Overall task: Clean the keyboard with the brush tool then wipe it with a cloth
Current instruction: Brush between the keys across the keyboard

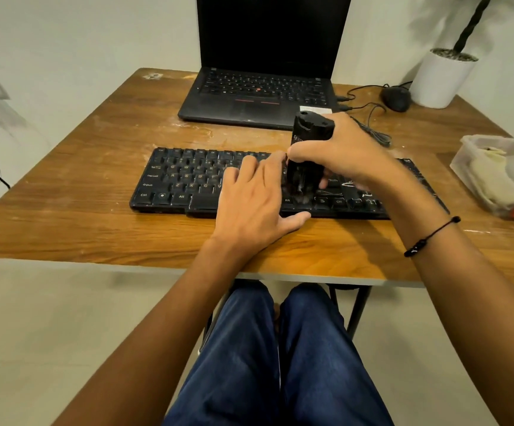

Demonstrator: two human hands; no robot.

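Right hand (342, 152): fingers wrapped round the black brush tool (309, 149), held upright, its bristle end down on the keyboard (188, 182) right of centre. Left hand (255, 201): flat, fingers spread, holding nothing, pressed on the keys just left of the tool. Keyboard: black, near the table's (80, 179) front edge. Clear container (502, 176) holding cloth: far right. Laptop (265, 87): behind.

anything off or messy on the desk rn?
Yes. White scribble-like marks cross the keys on the right part of the keyboard, beside the brush tool in the right hand. The table has pale scuffs near the laptop.
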